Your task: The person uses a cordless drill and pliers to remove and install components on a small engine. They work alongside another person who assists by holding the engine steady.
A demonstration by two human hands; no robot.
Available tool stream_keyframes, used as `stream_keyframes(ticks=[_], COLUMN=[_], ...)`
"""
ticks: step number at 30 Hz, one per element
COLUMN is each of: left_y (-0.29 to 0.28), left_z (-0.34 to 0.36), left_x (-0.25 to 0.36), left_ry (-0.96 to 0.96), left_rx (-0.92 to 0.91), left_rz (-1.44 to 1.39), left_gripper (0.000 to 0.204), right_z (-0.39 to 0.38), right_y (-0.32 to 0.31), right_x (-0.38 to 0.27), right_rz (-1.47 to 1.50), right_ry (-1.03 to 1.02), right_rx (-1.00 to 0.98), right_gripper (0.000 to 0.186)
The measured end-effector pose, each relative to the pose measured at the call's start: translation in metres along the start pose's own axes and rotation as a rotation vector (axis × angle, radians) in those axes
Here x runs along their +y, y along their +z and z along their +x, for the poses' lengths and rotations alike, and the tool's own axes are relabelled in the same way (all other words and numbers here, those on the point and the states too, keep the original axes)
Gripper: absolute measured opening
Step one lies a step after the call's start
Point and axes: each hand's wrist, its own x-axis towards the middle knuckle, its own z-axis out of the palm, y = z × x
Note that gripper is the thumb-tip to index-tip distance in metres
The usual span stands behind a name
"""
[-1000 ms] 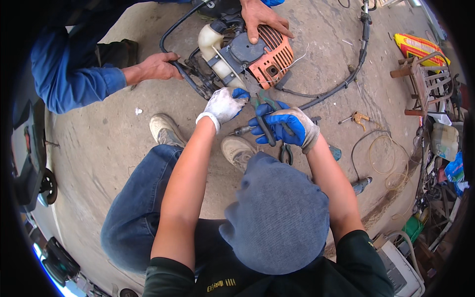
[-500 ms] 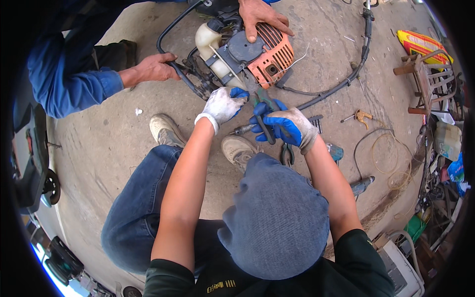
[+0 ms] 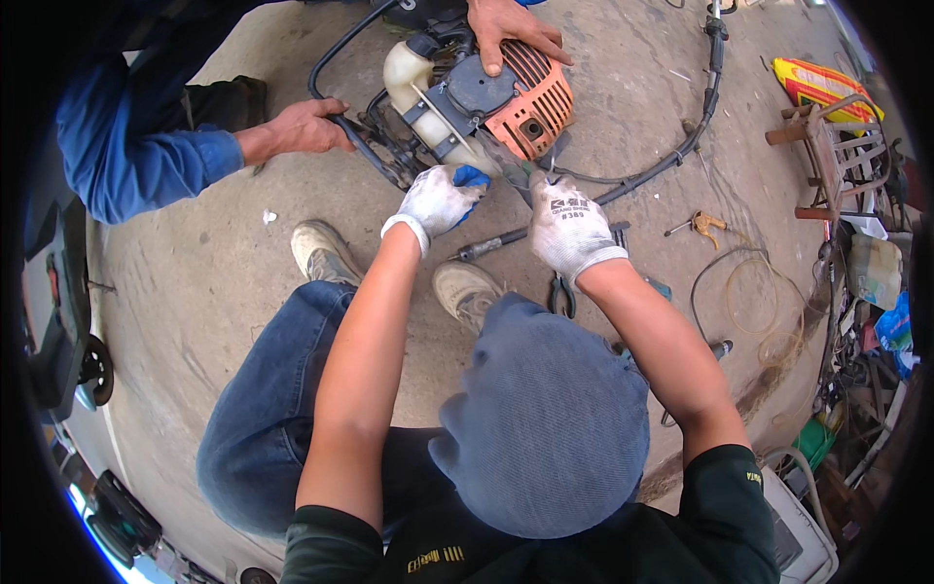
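My left hand (image 3: 440, 200), in a white glove with blue palm, has closed fingers at the lower edge of the orange-and-black engine (image 3: 530, 122), below its cream plastic tank (image 3: 407, 78); what it holds is hidden. My right hand (image 3: 566, 222), back upward, grips green-handled pliers (image 3: 518, 175) at the engine's lower right, their far end hard to make out. A co-worker's hand (image 3: 506, 31) rests on the engine's top, and their other hand (image 3: 316, 125) grips its black tube frame.
A long hose assembly (image 3: 696, 117) curves around the engine. Black pliers (image 3: 560, 297), a yellow air gun (image 3: 708, 226) and thin hose loops lie right of my arm. A rusty chair (image 3: 837, 165), a yellow-red sack (image 3: 812, 88) and clutter line the right; dark wheeled equipment (image 3: 60, 331) stands left.
My right hand has rolled over from blue palm side to white back and pushed the pliers closer to the engine. My left hand has shifted slightly up and left.
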Motion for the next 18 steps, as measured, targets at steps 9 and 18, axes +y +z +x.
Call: stream_keyframes(ticks=[9, 18], left_y=[-0.024, -0.003], left_z=[-0.028, -0.033], left_x=[0.081, 0.076], left_ry=[-0.531, -0.470], left_rx=[-0.246, 0.022], left_rz=[-1.277, -1.399], left_gripper=[0.051, 0.020], right_z=[-0.024, 0.004], right_y=[-0.002, -0.013], right_x=[0.049, 0.082], right_rz=[0.779, 1.399], right_ry=[-0.074, -0.024], right_rx=[-0.177, -0.498], right_gripper=[0.028, 0.030])
